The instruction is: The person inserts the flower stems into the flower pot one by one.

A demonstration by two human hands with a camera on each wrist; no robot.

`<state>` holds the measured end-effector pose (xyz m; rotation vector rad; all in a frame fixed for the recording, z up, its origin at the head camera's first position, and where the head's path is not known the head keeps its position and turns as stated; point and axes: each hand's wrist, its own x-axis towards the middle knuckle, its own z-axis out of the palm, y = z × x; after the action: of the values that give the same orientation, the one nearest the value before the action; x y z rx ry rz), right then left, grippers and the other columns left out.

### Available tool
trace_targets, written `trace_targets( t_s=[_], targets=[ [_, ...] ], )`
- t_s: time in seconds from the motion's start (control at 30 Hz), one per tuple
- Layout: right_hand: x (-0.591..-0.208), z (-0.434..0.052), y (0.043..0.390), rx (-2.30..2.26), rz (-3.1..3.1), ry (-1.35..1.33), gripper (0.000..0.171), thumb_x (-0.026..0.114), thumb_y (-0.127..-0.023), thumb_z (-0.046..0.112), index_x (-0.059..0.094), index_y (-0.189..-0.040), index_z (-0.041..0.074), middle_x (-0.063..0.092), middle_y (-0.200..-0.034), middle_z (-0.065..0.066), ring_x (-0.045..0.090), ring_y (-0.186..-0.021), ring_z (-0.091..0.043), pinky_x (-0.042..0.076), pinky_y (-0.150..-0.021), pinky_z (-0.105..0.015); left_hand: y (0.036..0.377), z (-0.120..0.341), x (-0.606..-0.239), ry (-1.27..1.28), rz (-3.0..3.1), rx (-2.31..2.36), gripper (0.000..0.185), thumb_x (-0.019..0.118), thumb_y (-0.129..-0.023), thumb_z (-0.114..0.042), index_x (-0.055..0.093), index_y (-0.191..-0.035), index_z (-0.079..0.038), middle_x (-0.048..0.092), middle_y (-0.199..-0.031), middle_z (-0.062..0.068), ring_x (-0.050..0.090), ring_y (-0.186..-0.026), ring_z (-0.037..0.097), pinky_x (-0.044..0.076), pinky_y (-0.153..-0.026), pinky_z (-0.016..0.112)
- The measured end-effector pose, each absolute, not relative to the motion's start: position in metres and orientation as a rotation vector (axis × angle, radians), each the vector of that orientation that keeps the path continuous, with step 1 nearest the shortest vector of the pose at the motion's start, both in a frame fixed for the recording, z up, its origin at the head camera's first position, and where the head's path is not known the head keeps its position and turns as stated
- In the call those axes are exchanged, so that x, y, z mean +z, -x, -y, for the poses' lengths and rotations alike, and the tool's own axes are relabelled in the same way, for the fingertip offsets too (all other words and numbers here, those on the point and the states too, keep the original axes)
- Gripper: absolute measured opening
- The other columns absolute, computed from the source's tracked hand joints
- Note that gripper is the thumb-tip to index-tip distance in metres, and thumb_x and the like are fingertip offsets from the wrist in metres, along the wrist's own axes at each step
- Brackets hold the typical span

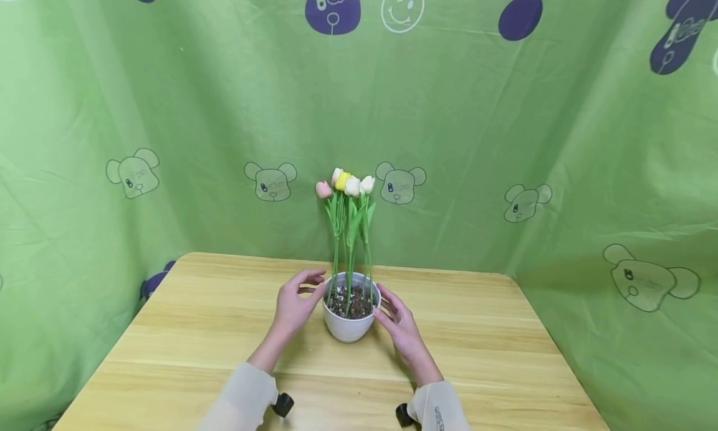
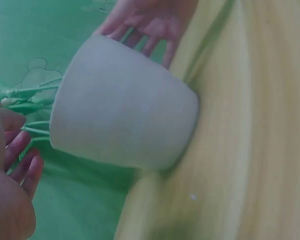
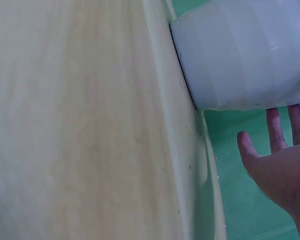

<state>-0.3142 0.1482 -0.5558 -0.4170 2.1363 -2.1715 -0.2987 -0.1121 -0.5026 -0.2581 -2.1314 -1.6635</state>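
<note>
1. Nearest to the viewer, we note two pale sleeves [image 1: 241, 397] at the front edge of the wooden table [image 1: 168, 356], each with a dark wrist-mounted device showing just beyond the cuff.

2. The left hand [image 1: 294, 303] sits at the left side of the white pot [image 1: 348, 328]. Its fingers are straight and loosely spread, with the tips near the rim. From the left wrist view a gap shows between this hand [image 2: 10, 190] and the pot wall [image 2: 125, 115], so we judge it close but not gripping.

3. The right hand [image 1: 401, 325] mirrors it on the right side, fingers extended and relaxed. The right wrist view shows its fingers [image 3: 277, 130] reaching toward the pot's wall [image 3: 240, 55]; whether they touch it we cannot tell. Nothing is pinched or clasped by either hand.

4. The two hands flank the pot symmetrically; we judge this placement suited to steadying or cupping a tall, top-heavy item from both sides.

5. The pot stands upright on the table, roughly central and toward the far half. It holds dark gravel-like fill [image 1: 352, 306].

6. Rising from the fill are green stems with tulip heads [image 1: 344, 183] in pink, yellow and white, bunched close together and standing upright.

7. Furthest back, a green cloth [image 1: 477, 138] with printed bear figures hangs behind and to both sides of the table.
</note>
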Motion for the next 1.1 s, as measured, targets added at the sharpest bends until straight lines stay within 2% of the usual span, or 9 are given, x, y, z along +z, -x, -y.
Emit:
trace_targets(
  t_s=[0.13,0.43,0.8,0.97,1.1],
  targets=[
    [-0.555,-0.148,0.315,-2.167,-2.137,0.426,0.064,0.067,-0.1,0.013,0.041,-0.158,0.012,0.037,-0.166,-0.012,0.038,-0.151,-0.037,0.033,-0.125,-0.051,0.293,0.118,-0.512,0.292,2.189,-1.582,0.03,0.079,-0.09,-0.008,0.074,-0.119,-0.009,0.075,-0.114,0.008,0.069,-0.107,0.027,0.058,-0.099,0.049],
    [-0.554,-0.148,0.315,-2.174,-2.118,0.422,0.063,0.067,-0.1,0.011,0.041,-0.157,0.013,0.036,-0.166,-0.013,0.036,-0.152,-0.038,0.031,-0.125,-0.053,0.285,0.118,-0.529,0.341,2.214,-1.544,0.03,0.081,-0.088,-0.011,0.075,-0.118,-0.01,0.073,-0.114,0.005,0.067,-0.107,0.026,0.059,-0.098,0.048],
    [-0.553,-0.148,0.314,-2.15,-2.161,0.425,0.062,0.067,-0.1,0.012,0.042,-0.157,0.012,0.039,-0.165,-0.013,0.039,-0.15,-0.037,0.035,-0.124,-0.048,0.286,0.117,-0.535,0.313,2.228,-1.538,0.028,0.081,-0.089,-0.013,0.075,-0.116,-0.014,0.073,-0.115,0.001,0.067,-0.107,0.021,0.057,-0.099,0.038],
    [-0.55,-0.151,0.314,-2.058,-2.279,0.501,0.062,0.068,-0.1,0.014,0.043,-0.156,0.009,0.042,-0.162,-0.017,0.045,-0.145,-0.042,0.035,-0.124,-0.054,0.284,0.123,-0.532,0.367,2.285,-1.468,0.029,0.079,-0.091,-0.014,0.074,-0.12,-0.012,0.073,-0.117,0.003,0.068,-0.107,0.025,0.058,-0.098,0.043],
    [-0.549,-0.16,0.314,-1.891,-2.473,0.578,0.063,0.071,-0.098,0.019,0.045,-0.155,0.01,0.047,-0.159,-0.016,0.048,-0.142,-0.042,0.032,-0.124,-0.06,0.282,0.136,-0.527,0.427,2.416,-1.36,0.037,0.077,-0.093,-0.016,0.07,-0.129,-0.015,0.071,-0.126,0.004,0.066,-0.113,0.026,0.056,-0.102,0.05]
  ],
)
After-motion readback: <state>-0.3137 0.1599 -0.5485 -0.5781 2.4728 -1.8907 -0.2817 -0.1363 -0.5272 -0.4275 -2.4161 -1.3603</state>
